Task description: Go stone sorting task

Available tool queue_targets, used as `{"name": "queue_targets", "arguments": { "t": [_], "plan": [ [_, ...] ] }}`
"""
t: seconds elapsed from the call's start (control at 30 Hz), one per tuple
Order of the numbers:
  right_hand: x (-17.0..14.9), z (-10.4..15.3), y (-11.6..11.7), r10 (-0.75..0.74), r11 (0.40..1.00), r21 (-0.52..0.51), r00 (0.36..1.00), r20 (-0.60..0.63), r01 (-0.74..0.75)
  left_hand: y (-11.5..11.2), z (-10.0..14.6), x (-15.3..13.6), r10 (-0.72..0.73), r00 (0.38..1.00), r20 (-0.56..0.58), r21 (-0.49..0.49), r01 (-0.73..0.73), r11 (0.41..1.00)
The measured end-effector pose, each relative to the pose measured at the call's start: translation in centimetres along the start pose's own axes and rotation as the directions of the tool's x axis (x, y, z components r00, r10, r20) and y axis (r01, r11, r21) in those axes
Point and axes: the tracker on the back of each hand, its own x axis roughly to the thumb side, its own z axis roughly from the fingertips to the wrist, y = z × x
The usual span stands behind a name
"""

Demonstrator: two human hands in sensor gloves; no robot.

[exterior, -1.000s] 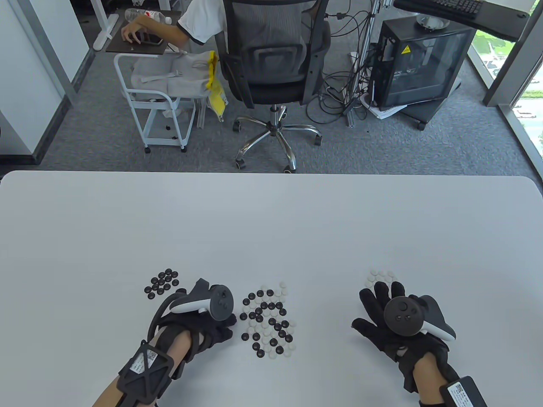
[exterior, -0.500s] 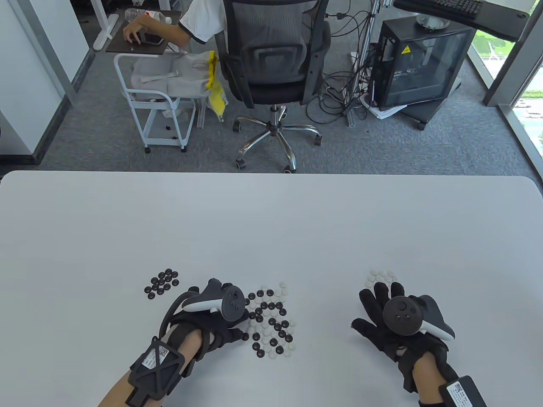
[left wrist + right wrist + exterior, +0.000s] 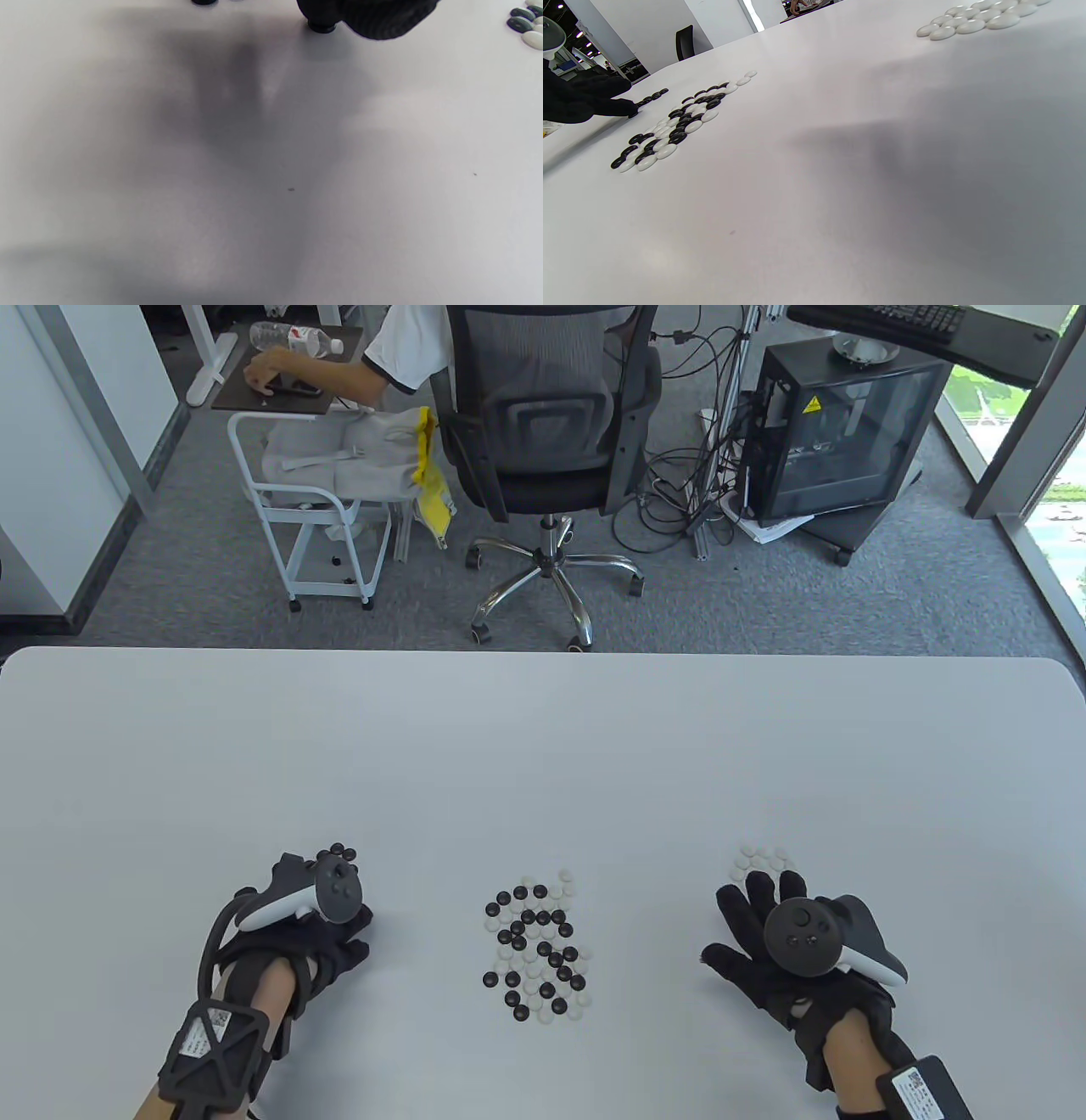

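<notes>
white table (image 3: 543, 746) across the lower half of the table view, grey carpet beyond it. past the far edge: black mesh office chair (image 3: 543, 415) on a chrome star base, black pc case (image 3: 836, 432) with tangled cables beside it, white wire cart (image 3: 314, 517) with a seated person's arm on its dark top.

left hand (image 3: 327, 937) at the near left, palm down, tracker on its back, sitting over the near part of the black stone pile (image 3: 339, 853); only a few black stones visible past the tracker. in the left wrist view a gloved fingertip (image 3: 369, 19) right at one black stone (image 3: 321, 28) on the table, touching or just above, cannot tell which. pinching or flat also cannot tell, fingers mostly hidden.

right hand (image 3: 764, 933) at the near right, palm down, fingers straight and spread apart, holding nothing. white stone pile (image 3: 759, 858) just beyond its fingertips, near but seemingly not touching. same pile at top right of the right wrist view (image 3: 971, 21), flat on the table.

mixed stone cluster (image 3: 536, 954) between the two hands, well apart from both, black and white stones jumbled in a loose patch, all lying flat. in the right wrist view the cluster (image 3: 674, 123) sits left of centre, with the left hand's black glove (image 3: 581, 99) reaching to the black pile behind it.
</notes>
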Motion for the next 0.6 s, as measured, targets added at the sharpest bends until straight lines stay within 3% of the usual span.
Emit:
{"name": "queue_targets", "arguments": {
  "t": [0.43,0.6],
  "plan": [
    [-0.1,0.1,-0.1,-0.006,1.000,-0.009,1.000,-0.001,0.006,2.8,-1.5,-1.1,0.094,0.992,-0.090,0.000,-0.094,0.996],
    [-0.1,0.1,-0.1,-0.006,1.000,-0.010,1.000,-0.002,0.006,5.3,1.5,1.8,0.141,0.985,0.097,0.103,-0.151,0.983]
  ]
}}
